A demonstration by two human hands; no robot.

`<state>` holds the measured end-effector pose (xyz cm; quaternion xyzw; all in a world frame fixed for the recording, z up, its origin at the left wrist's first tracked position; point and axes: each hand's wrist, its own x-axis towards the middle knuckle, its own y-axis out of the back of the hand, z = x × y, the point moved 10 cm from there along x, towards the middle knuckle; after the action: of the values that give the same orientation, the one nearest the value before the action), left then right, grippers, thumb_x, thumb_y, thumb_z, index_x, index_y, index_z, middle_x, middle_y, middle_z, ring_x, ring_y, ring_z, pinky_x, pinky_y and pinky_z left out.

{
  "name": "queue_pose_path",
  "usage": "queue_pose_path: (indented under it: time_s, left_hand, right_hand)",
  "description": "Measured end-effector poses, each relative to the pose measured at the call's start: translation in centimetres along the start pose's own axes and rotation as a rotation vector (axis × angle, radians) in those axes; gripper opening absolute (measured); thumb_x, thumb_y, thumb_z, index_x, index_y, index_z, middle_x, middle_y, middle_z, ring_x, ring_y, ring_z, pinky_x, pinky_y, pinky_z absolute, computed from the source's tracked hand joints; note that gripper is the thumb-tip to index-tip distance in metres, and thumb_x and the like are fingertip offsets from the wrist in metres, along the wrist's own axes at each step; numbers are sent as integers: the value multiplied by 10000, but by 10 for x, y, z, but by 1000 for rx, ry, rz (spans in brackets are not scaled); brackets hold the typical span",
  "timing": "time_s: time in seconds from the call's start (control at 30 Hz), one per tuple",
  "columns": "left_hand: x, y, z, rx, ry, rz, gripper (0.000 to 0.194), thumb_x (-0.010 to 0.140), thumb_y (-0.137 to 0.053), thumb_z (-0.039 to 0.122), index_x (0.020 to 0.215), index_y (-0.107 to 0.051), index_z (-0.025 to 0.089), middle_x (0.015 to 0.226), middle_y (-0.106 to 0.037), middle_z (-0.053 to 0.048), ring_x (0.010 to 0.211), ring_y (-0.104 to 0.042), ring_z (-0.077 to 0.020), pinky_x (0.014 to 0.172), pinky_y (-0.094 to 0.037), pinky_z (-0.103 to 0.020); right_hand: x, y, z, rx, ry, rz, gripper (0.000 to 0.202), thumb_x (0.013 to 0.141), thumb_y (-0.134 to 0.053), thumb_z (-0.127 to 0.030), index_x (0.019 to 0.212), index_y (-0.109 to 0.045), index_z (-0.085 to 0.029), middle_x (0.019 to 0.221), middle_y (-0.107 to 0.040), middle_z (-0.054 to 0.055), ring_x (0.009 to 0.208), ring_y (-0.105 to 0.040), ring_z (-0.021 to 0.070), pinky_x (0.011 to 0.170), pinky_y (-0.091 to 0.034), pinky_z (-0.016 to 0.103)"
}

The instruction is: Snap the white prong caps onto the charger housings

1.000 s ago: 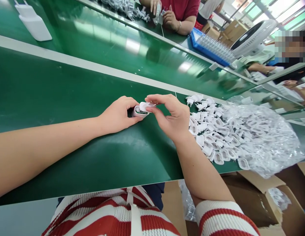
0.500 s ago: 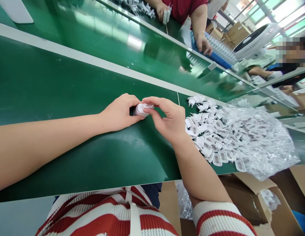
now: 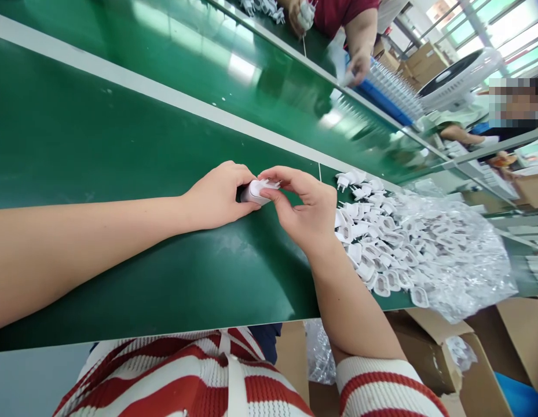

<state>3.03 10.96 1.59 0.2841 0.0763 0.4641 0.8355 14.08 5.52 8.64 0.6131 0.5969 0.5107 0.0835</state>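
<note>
Two hands, left hand (image 3: 219,197) and right hand (image 3: 306,208), both gripping one white charger body (image 3: 256,191) over green belt (image 3: 99,145).

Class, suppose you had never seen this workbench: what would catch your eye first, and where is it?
At centre, the left hand and right hand pinch one small white charger over the green belt. Right of them, a heap of white plug caps spills from a clear plastic bag.
</note>
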Motion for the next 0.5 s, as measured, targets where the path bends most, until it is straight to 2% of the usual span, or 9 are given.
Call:
queue_pose_path:
  time_s: [0.1, 0.23, 0.37, 0.5]
  left_hand:
    - [0, -1, 0, -7, 19, -2, 153, 815, -791, 334, 862, -717, 209, 964, -721, -53, 1107, -653, -357, 953, -517, -462]
    - [0, -1, -1, -6, 45, 5, 156, 811, -794, 322, 877, -720, 201, 944, -710, -49, 1115, -648, -366, 983, -506, -479]
    - [0, 0, 1, 36, 37, 9, 168, 814, -776, 338, 881, -719, 195, 908, -703, -38, 1038, -651, -329, 940, -507, -451]
    - [-1, -1, 6, 55, -30, -20, 215, 848, -714, 395, 916, -736, 193, 891, -695, -32, 993, -633, -287, 897, -504, -418]
  right_hand:
    - [-2, -3, 0, -45, -33, -13, 222, 1002, -592, -187, 1086, -777, -274, 1058, -825, 15, 961, -780, 215, 916, -663, 370]
    - [-3, -3, -3, -110, -26, -4, 238, 1017, -567, -173, 1089, -770, -277, 1055, -818, 12, 954, -769, 196, 892, -634, 319]
    - [3, -5, -10, -189, 30, -85, 251, 1012, -567, -159, 1061, -781, -281, 996, -806, -6, 916, -753, 178, 813, -591, 273]
    - [11, -9, -17, -251, 49, -188, 310, 988, -531, -107, 1036, -801, -253, 976, -796, -1, 862, -733, 168, 758, -541, 265]
